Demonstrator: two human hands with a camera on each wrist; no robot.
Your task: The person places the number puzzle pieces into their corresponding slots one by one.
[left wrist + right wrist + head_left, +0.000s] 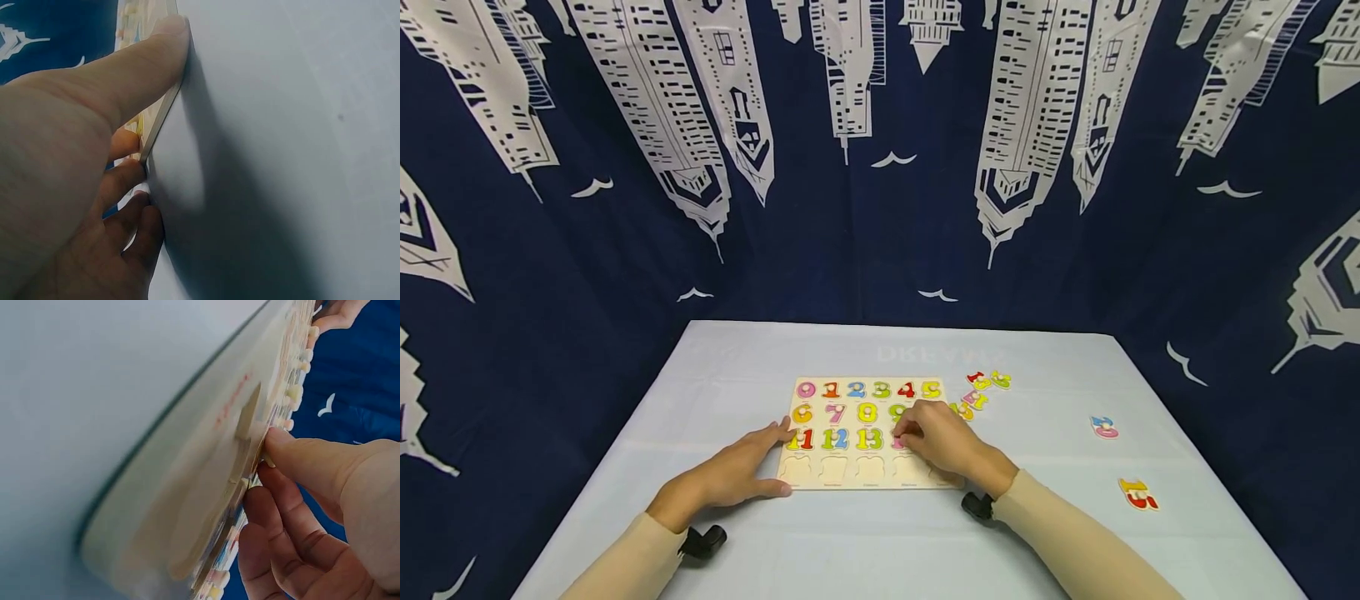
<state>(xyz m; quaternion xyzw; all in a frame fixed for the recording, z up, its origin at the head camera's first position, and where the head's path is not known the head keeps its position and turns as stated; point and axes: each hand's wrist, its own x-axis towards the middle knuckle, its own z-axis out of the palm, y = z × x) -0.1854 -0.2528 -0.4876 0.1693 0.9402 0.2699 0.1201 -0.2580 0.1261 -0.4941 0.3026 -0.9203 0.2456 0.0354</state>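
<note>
A pale wooden number board point(853, 457) lies on the table with rows of coloured number pieces in its recesses. At its left side, my left hand point(730, 468) rests with the thumb along the front edge and the index fingertip by the red and yellow 11 point(801, 439). My right hand point(942, 437) is over the board's right part, thumb and fingertips pinching a pink number piece point(898, 443) in the third row, to the right of the 13 point(870, 438). The fingers hide most of that piece. Recessed outlines show along the bottom row.
Several loose number pieces point(976, 398) lie just past the board's back right corner. Farther right on the white table point(1000, 542) are a blue and pink piece point(1103, 427) and a yellow and red 15 point(1139, 495). A dark blue patterned cloth point(857, 233) hangs behind.
</note>
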